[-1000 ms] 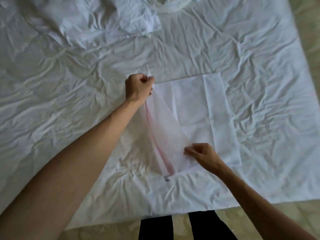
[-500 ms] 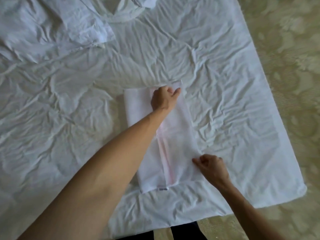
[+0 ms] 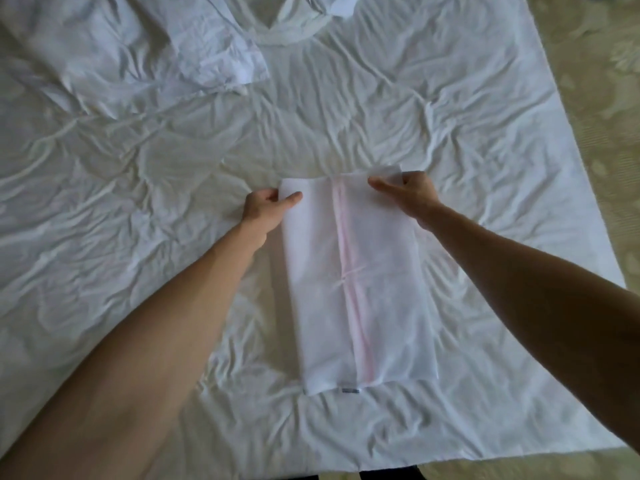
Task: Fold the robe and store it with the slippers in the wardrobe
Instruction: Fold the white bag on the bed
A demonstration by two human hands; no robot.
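I have the robe [image 3: 356, 282] as a long strip on the bed [image 3: 138, 168], long axis running away from me. Left hand [image 3: 265, 207] and right hand [image 3: 408, 194] each pinch a far corner, ready to fold toward me.

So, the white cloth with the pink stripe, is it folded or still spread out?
Folded. The white cloth lies as a narrow layered rectangle on the bed sheet, the left hand and right hand pinching its far corners.

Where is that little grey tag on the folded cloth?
In the head view the tag sits on the near bottom edge of the folded cloth, at the foot of its pink stripe, on the sheet, far from both hands.
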